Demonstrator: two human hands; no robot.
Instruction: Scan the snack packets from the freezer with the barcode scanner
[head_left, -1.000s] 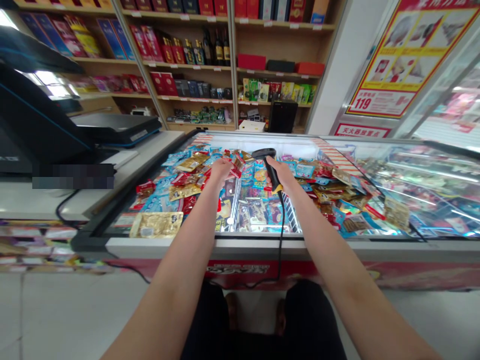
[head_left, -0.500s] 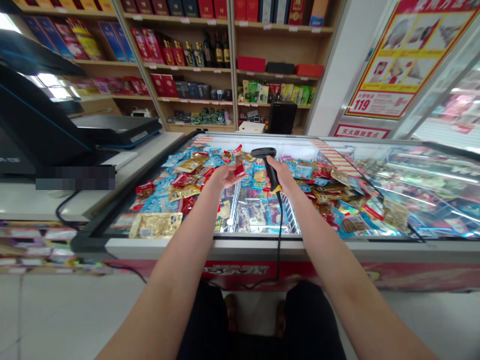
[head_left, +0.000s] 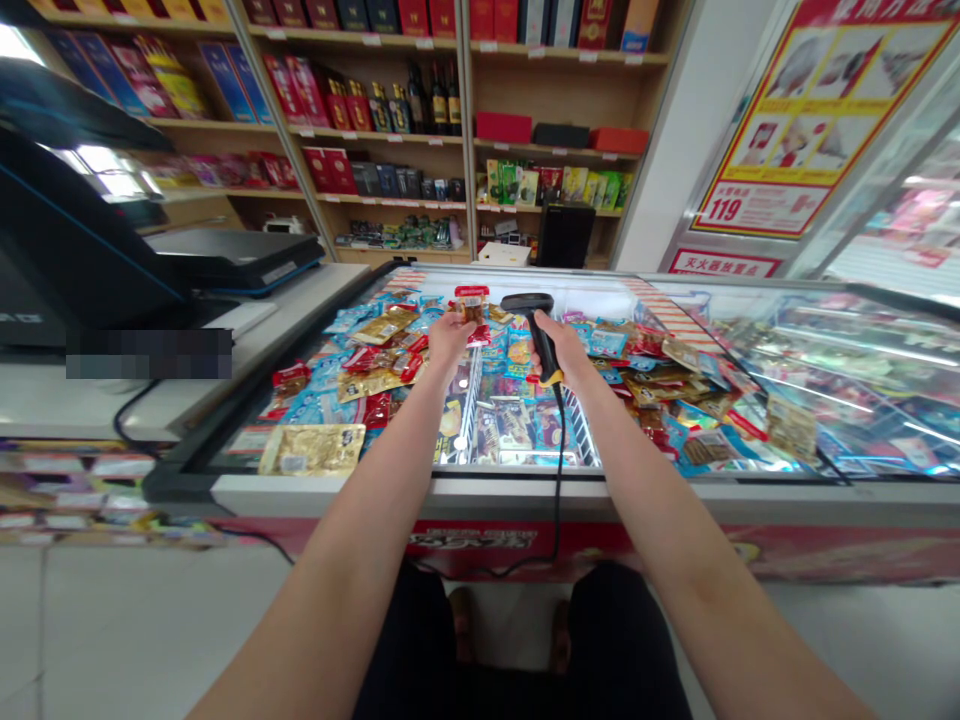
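Note:
My left hand is closed on a small red snack packet, held up with its flat side toward me. My right hand is wrapped round the handle of a black barcode scanner, whose head points left toward the packet. A black cable hangs from the scanner's handle over the front of the freezer. Beneath both hands is a glass-topped chest freezer with snack packets in gold, blue and red heaped to the left and to the right.
On the left, a counter carries a black checkout terminal and a scale. Shelves with boxes and bottles stand behind the freezer. A red and yellow poster hangs at the right.
My left hand has turned the red packet from a slanted, edge-on pose to face me, shifting it slightly left. My right hand and the scanner have hardly moved.

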